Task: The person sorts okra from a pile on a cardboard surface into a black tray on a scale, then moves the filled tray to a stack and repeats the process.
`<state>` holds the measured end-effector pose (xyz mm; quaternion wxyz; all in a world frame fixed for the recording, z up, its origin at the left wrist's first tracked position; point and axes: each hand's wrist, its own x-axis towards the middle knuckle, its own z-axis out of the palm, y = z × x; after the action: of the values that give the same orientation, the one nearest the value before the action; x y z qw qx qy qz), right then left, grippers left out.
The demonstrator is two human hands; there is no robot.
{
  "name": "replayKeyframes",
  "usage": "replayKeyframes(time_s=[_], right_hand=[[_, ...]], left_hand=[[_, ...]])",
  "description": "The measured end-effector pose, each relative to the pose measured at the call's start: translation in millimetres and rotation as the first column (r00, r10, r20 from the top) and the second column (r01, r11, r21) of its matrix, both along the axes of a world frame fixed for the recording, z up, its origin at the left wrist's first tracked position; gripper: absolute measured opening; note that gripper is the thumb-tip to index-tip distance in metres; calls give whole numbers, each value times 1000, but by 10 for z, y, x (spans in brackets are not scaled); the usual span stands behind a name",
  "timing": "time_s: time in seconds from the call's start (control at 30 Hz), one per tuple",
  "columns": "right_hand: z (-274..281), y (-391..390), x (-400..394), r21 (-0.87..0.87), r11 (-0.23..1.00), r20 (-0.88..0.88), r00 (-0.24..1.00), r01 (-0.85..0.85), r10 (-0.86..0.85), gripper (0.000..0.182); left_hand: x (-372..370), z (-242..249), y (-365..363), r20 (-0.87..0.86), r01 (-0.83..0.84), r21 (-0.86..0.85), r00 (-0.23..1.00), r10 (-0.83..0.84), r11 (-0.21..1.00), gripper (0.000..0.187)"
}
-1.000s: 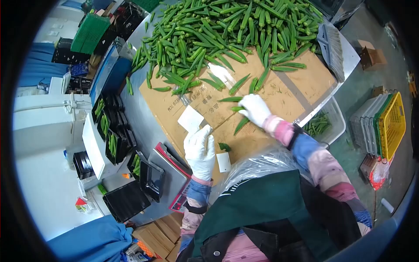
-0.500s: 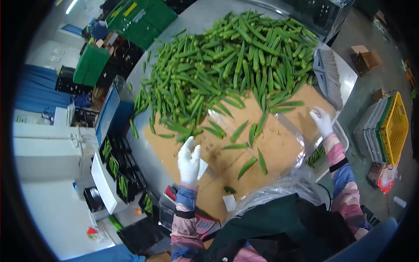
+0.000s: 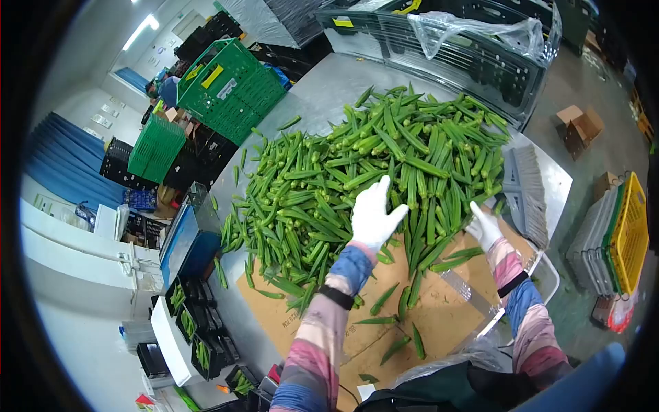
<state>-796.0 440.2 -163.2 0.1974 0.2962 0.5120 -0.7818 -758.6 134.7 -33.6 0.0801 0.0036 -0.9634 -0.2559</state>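
A large heap of green okra lies on a metal table and partly on a flat brown cardboard sheet. My left hand, in a white glove, is over the front middle of the heap, thumb and fingers apart, with nothing in it. At the heap's right front edge is my right hand, also gloved in white, its thumb and fingers apart and empty. A few loose okra pods rest on the cardboard nearer to me.
A grey brush lies at the table's right edge. Black crates stand behind the heap, green crates at the back left. Small black trays with okra are at left. A yellow basket stands at right.
My left hand has moved forward and right, from the cardboard to over the heap. My right hand has come to the heap's edge. The view has tilted up, showing more behind the table.
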Motion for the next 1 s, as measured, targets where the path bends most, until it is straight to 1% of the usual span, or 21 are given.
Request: replayKeyframes(time_s=[0.03,0.07,0.1,0.17,0.2,0.23,0.3,0.33,0.4,0.43,0.47,0.5,0.57,0.63,0.73,0.77,0.83,0.87,0.9,0.97,1.0], right_hand=[[218,-160,38,-202,979,-14,999,-36,33,41],[140,-301,-12,-247,967,-37,998,-66,58,41],[39,-418,-27,-289,953,-55,995,-94,82,41],[97,-718,-22,-395,914,-93,994,-95,63,46],[155,-783,4,-424,896,-27,990,-135,136,45],[135,-867,44,-451,883,21,988,-130,156,43],[-121,-990,155,-501,861,72,986,-93,148,42],[-70,-1049,191,-474,870,68,980,-134,188,41],[121,-1145,314,-456,865,29,967,-212,253,38],[189,-1160,361,-410,879,51,956,-245,290,37],[144,-1165,426,-424,866,31,951,-265,306,37],[124,-1175,500,-439,852,11,947,-284,321,37],[97,-1196,688,-459,842,63,935,-282,348,36],[267,-1241,916,-459,841,89,927,-287,365,35],[381,-1278,1316,-500,792,79,892,-352,446,32],[402,-1309,1451,-507,780,92,876,-368,473,30],[375,-1380,1671,-473,727,110,785,-498,609,28],[292,-1411,1796,-458,679,102,725,-574,682,28],[213,-1443,1923,-441,622,95,656,-647,749,29],[418,-1473,2108,-304,520,35,536,-798,843,36],[425,-1505,2208,-315,493,13,516,-811,856,35]], left_hand=[[-93,3,74,74,-17,-99,997,24,995,89],[-173,-80,111,128,-11,-94,992,23,996,102],[-210,-78,176,187,-39,-159,980,69,987,109],[-219,2,258,208,-54,-210,973,98,976,113],[-175,20,261,189,-36,-235,979,82,971,114],[-132,33,267,190,-14,-271,979,68,963,114],[-25,-56,283,189,-7,-209,981,47,978,114],[59,-96,310,159,-11,-202,986,44,979,104],[255,-265,332,117,-22,-177,992,44,984,95],[363,-284,349,98,-27,-167,994,44,986,91],[462,-300,354,76,-43,-125,996,53,991,81],[543,-293,356,82,-52,-115,995,62,992,79],[727,-260,346,138,-84,-62,986,92,995,77],[954,-290,284,181,-128,-46,974,134,991,76],[1410,-287,228,197,-211,52,960,197,976,77],[1595,-280,227,213,-258,128,950,227,958,77],[1975,-307,161,198,-300,98,940,276,949,77],[2172,-331,131,182,-316,59,936,301,947,76],[2362,-314,100,213,-335,70,925,314,940,75],[2733,-403,60,242,-441,106,881,408,891,73],[2929,-514,15,237,-464,66,867,438,884,71]])
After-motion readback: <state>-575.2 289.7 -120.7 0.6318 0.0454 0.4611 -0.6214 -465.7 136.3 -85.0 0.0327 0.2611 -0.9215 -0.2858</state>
